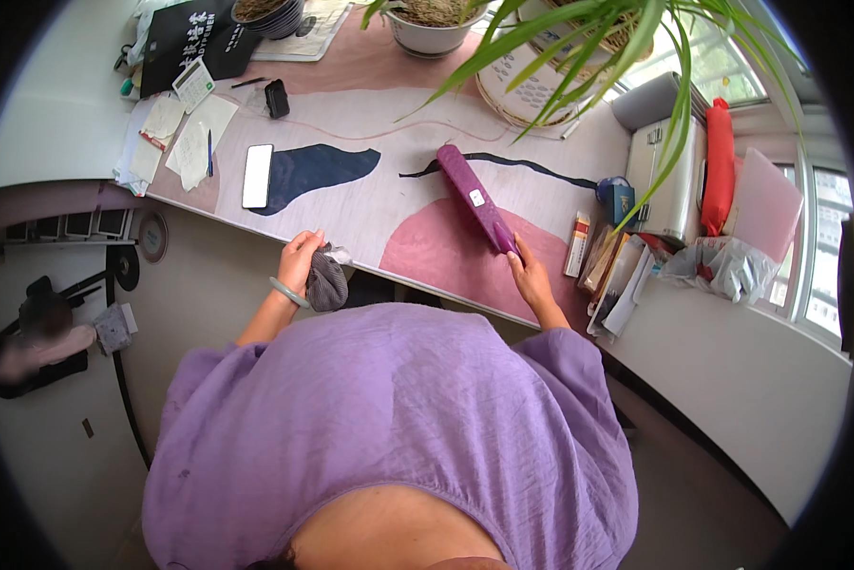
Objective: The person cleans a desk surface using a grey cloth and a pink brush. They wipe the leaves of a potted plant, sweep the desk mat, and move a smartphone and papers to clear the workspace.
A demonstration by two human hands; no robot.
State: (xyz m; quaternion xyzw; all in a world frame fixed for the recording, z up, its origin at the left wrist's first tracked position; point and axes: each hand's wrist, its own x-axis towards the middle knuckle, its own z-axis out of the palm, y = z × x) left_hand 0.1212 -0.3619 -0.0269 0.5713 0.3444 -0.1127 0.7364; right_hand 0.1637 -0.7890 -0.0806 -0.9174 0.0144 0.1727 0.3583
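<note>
My right hand (pixel 529 276) grips the narrow handle end of a long purple plastic tool (pixel 470 191), perhaps a brush; its underside is hidden. The tool slants up and left over the desk (pixel 348 235), with a small white label on its top. At the desk's front edge, my left hand (pixel 300 262) pinches a bunched grey ribbed cloth (pixel 327 279). A whitish, partly clear scrap (pixel 338 254) sticks out beside the fingers. Beyond that hand lies a phone (pixel 258 176) with a white, lit screen.
Potted plants (pixel 434 32) stand along the back, their long leaves (pixel 541 57) hanging over the desk. Papers (pixel 192 157), a pen (pixel 210 153), a calculator (pixel 193 84) and a black case (pixel 277 98) lie left. At right are a silver case (pixel 666 178), upright folders (pixel 619 285) and a small box (pixel 577 244).
</note>
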